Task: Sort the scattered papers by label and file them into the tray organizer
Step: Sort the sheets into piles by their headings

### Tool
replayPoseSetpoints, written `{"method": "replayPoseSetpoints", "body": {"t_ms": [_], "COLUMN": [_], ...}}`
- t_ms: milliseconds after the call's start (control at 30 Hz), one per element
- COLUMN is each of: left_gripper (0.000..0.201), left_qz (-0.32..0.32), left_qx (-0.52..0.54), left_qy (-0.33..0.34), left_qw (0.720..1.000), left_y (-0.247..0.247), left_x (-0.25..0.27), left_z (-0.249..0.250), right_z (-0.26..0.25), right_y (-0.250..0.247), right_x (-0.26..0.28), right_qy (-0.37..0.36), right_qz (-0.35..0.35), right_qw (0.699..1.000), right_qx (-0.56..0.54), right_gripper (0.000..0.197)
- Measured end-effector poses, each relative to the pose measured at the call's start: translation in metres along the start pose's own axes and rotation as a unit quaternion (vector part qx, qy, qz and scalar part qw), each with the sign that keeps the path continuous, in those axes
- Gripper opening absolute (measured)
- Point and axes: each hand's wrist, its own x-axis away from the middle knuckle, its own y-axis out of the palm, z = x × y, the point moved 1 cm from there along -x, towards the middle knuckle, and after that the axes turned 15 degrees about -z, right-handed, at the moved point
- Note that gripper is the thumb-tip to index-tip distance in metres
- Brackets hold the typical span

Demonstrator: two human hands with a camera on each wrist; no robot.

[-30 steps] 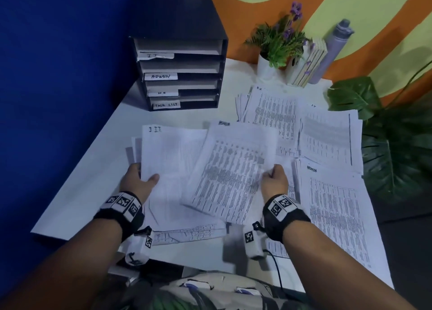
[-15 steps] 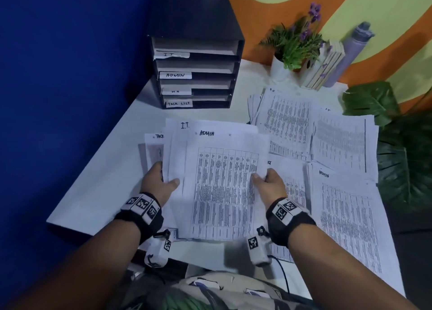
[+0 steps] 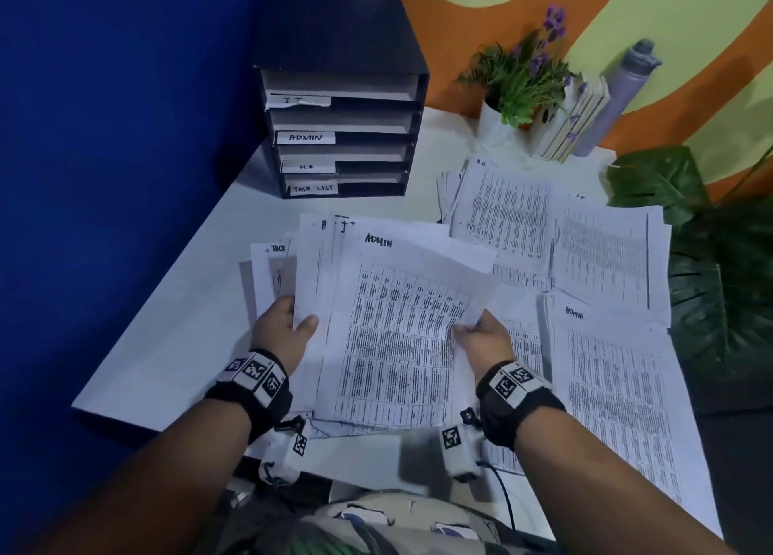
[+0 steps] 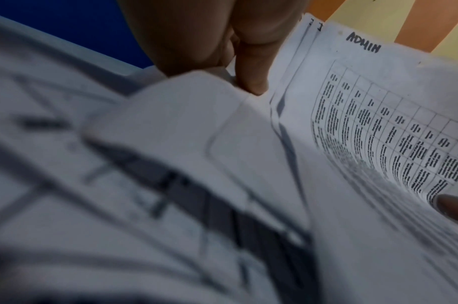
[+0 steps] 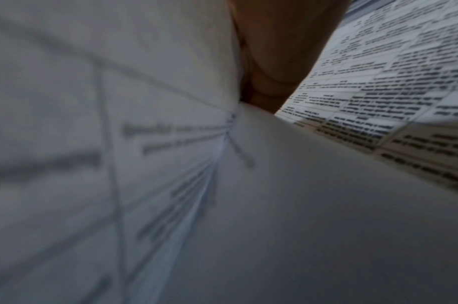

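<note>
A stack of printed sheets (image 3: 397, 324) is held above the white table (image 3: 180, 324), its top sheet headed ADMIN (image 4: 362, 44). My left hand (image 3: 288, 324) grips the stack's left edge, thumb (image 4: 251, 82) on top. My right hand (image 3: 477, 333) pinches the right edge of the top sheet, whose corner bends up. The black tray organizer (image 3: 343, 94) stands at the back left with slots labelled IT, ADMIN, H.R and TASK LIST. More papers (image 3: 556, 236) lie spread over the right half of the table. In the right wrist view, blurred paper (image 5: 248, 205) fills the frame.
A potted plant (image 3: 514, 82), a row of books (image 3: 573, 123) and a grey bottle (image 3: 615, 98) stand at the back. A large-leaf plant (image 3: 719, 241) crowds the table's right edge. A blue wall (image 3: 104, 136) runs along the left.
The sheet in my right hand swung over onto the stack in my left hand. The sheets are now squared together with the ADMIN page on top, and its right corner has curled up.
</note>
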Motion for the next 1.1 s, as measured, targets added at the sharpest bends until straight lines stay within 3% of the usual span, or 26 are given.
{"method": "replayPoseSetpoints", "body": {"t_ms": [133,300,433,500,567,633,800,967,1100], "left_gripper": [0.017,0.035,0.033,0.029,0.026,0.023,0.025,0.027,0.027], "left_qz": [-0.011,-0.036,-0.002,0.016,0.024,0.027,0.042,0.026,0.003], "left_qx": [-0.001,-0.011,-0.004,-0.008,-0.010,-0.011,-0.052,-0.065,-0.070], "left_qy": [0.014,0.008,0.027,0.034,0.035,0.038,0.035,0.036,0.028], "left_qw": [1.000,0.999,1.000,0.999,0.999,0.999,0.997,0.997,0.997], "left_y": [0.004,0.010,0.013,0.013,0.015,0.018,0.036,0.058,0.076], "left_x": [0.003,0.004,0.002,-0.002,-0.008,-0.013,-0.019,-0.022,-0.026], "left_z": [0.005,0.013,0.026,0.030,0.034,0.038,0.052,0.061,0.061], "right_z": [0.002,0.001,-0.003,-0.006,-0.006,-0.006,-0.008,0.017,0.038], "right_y": [0.000,-0.003,-0.016,-0.023,-0.032,-0.044,-0.093,-0.171,-0.226], "right_x": [-0.001,-0.006,-0.010,-0.011,-0.011,-0.008,0.001,0.020,0.041], "right_qy": [0.000,-0.014,-0.010,0.021,0.045,0.038,0.000,0.068,0.168], "right_qz": [0.008,0.018,0.016,-0.028,-0.036,0.016,0.149,0.231,0.278], "right_qw": [1.000,0.999,0.989,0.990,0.992,0.990,0.947,0.911,0.880], "right_qx": [-0.011,0.024,0.150,0.137,0.114,0.138,0.284,0.336,0.346], "right_gripper": [0.025,0.004,0.023,0.015,0.021,0.026,0.009,0.009,0.020]}}
